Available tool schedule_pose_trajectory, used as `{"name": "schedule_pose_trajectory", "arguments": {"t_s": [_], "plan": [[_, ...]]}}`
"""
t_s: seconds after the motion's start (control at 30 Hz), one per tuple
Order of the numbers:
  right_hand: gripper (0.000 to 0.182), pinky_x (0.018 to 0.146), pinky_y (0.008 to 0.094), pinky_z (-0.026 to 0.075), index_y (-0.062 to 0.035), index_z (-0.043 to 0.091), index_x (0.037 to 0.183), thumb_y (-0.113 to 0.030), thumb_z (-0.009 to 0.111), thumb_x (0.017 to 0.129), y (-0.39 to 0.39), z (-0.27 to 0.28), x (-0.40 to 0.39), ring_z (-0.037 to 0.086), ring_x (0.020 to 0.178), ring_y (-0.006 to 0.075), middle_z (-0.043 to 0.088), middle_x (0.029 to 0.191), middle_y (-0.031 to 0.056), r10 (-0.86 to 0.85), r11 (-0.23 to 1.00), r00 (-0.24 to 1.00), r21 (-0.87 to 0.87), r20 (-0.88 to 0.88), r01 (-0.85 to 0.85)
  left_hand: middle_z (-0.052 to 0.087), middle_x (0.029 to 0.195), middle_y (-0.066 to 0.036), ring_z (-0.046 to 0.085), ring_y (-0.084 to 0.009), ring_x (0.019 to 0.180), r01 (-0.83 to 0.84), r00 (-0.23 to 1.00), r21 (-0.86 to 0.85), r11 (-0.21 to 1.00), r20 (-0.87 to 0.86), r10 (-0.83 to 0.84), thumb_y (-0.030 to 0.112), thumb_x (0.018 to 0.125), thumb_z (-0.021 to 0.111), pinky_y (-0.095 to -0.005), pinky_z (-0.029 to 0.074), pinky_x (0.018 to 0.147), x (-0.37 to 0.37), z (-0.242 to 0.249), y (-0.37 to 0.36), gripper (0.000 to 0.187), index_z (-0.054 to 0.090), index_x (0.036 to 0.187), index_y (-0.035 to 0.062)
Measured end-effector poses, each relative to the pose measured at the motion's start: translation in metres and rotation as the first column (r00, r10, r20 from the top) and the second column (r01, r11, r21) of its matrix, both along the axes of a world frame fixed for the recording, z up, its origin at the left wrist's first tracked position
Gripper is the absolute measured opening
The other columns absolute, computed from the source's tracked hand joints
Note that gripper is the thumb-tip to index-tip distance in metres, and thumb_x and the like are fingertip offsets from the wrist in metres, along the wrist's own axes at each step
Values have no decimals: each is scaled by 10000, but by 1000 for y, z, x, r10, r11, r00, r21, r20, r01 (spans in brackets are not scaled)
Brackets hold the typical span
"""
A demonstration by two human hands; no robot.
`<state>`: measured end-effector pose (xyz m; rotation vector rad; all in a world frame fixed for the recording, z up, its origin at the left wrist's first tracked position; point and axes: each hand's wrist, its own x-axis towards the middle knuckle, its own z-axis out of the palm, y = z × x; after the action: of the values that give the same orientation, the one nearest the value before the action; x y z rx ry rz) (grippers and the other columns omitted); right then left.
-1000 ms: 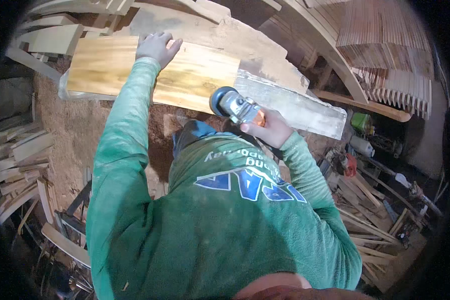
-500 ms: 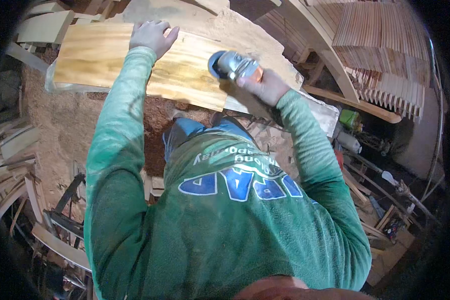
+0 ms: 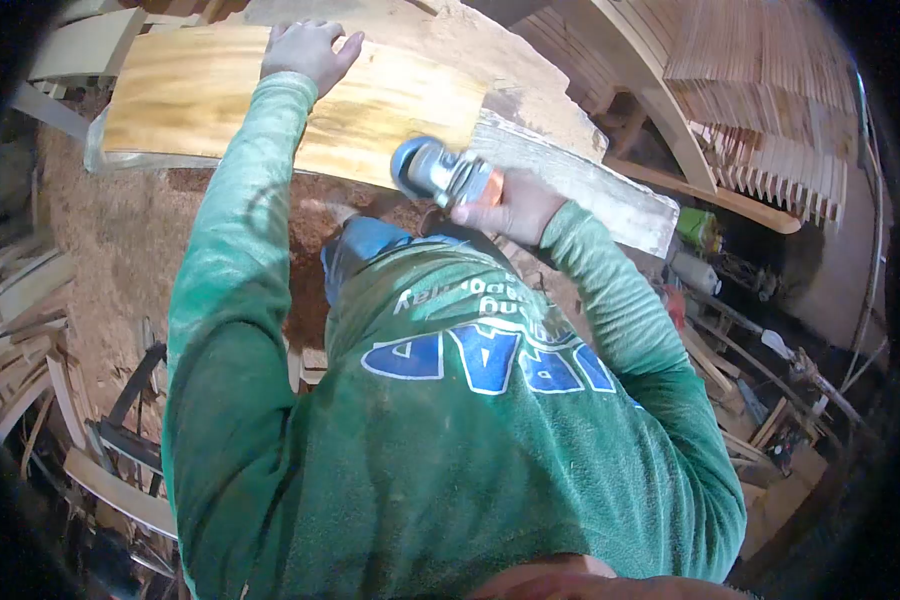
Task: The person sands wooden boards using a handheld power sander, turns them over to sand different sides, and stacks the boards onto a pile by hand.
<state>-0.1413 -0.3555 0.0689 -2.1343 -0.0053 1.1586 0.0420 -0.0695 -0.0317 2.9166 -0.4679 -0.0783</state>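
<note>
A pale yellowish wooden board lies along the work surface in front of me. My left hand rests on its far edge, fingers forward and thumb spread to the side. My right hand is wrapped round the orange body of an angle grinder with a silvery head and a round disc. The disc overlaps the board's near edge toward its right end. The near right corner of the board is hidden behind the tool.
A whitish, worn plank surface extends right of the board. Stacked slatted wood pieces and a curved wooden part stand at the back right. Wood offcuts lie at left, and sawdust covers the ground.
My right hand has brought the angle grinder toward my body and slightly left, from over the board's right end to its near edge. My left hand stays on the board.
</note>
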Motion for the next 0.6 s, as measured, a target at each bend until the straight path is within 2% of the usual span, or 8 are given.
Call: {"name": "schedule_pose_trajectory", "arguments": {"t_s": [0.07,0.17,0.23,0.37,0.5,0.53,0.57,0.6], "plan": [[777,976,444,498,-109,685,1229,-731,704,764,12,16,-2,684,1071,355,723,1102,213,84,996,996,-25,32,-83,731,1083,-104,654,-317,1090,10,1000,-11,1000,12,-10,575,999,453,-441,383,1083,1,0,0,522,739,1144,163],[693,990,374,488,-52,671,1238,-579,782,802,4,3,14,640,1067,220,715,1113,112,13,998,1000,-55,-3,-13,730,1090,-106,653,-310,1098,9,1000,-6,1000,-6,-9,567,999,457,-443,377,1088,1,3,-2,515,738,1153,164],[693,965,345,502,-48,680,1221,-596,773,806,1,10,34,637,1043,187,715,1104,103,-192,968,980,177,53,180,730,1098,-110,652,-308,1104,7,1000,-14,1000,5,-7,563,1000,458,-445,376,1090,1,0,-1,511,737,1155,164],[830,918,357,525,-33,693,1214,-741,706,779,-31,-6,98,648,998,202,707,1092,102,-129,971,975,-177,179,161,731,1094,-109,656,-298,1098,-10,1000,-2,1000,10,10,553,998,462,-442,376,1085,2,-1,-3,499,740,1149,167],[842,941,368,526,-32,689,1229,-744,700,781,-37,-7,83,658,1051,200,718,1128,115,-201,949,968,-215,152,231,736,1090,-96,663,-289,1091,-15,1000,37,999,-14,16,541,997,467,-438,374,1086,2,1,-3,485,744,1144,172],[763,946,360,526,-37,687,1235,-675,714,817,-29,4,63,654,1035,184,715,1135,104,-181,983,968,47,173,175,737,1089,-92,664,-286,1090,-18,1000,58,998,-20,19,537,997,470,-438,374,1086,3,3,-3,481,745,1143,171],[660,961,356,519,-40,694,1212,-589,723,846,-17,19,45,647,1042,169,719,1125,86,-128,990,976,-27,176,135,738,1086,-90,666,-284,1088,-17,1000,44,999,-24,18,534,997,472,-438,373,1086,2,4,-4,479,747,1140,170],[641,978,354,511,-44,686,1218,-551,739,830,-11,-8,21,635,1078,152,722,1130,77,-186,953,975,263,124,149,739,1083,-88,667,-283,1086,-16,999,29,999,-27,17,532,997,473,-438,373,1085,2,5,-4,477,748,1136,168]]}}
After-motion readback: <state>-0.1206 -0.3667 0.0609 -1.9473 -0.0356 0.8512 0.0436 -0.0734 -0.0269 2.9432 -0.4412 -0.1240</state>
